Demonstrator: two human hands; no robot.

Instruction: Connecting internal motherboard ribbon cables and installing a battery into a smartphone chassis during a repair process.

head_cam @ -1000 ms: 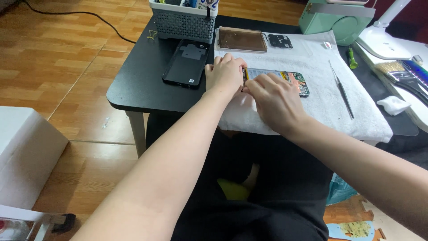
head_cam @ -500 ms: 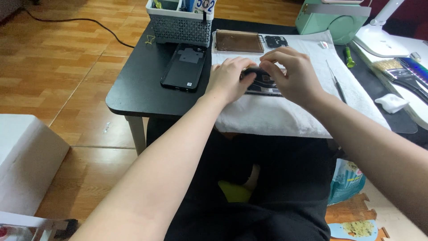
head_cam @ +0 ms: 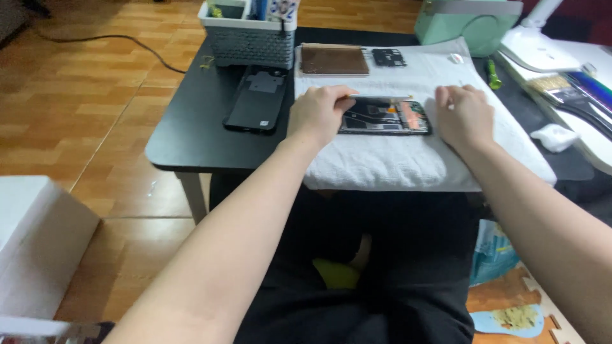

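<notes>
The opened black smartphone with bare inner parts (head_cam: 384,117) lies on a white towel (head_cam: 408,159) on the black table (head_cam: 191,140). The left hand (head_cam: 319,114) pinches thin metal tweezers (head_cam: 381,97) above it. The right hand (head_cam: 464,114) rests loosely curled beside the phone, holding nothing.

opened phone (head_cam: 386,116) on towel (head_cam: 408,159), back cover (head_cam: 255,100) left, basket (head_cam: 250,33) behind
</notes>
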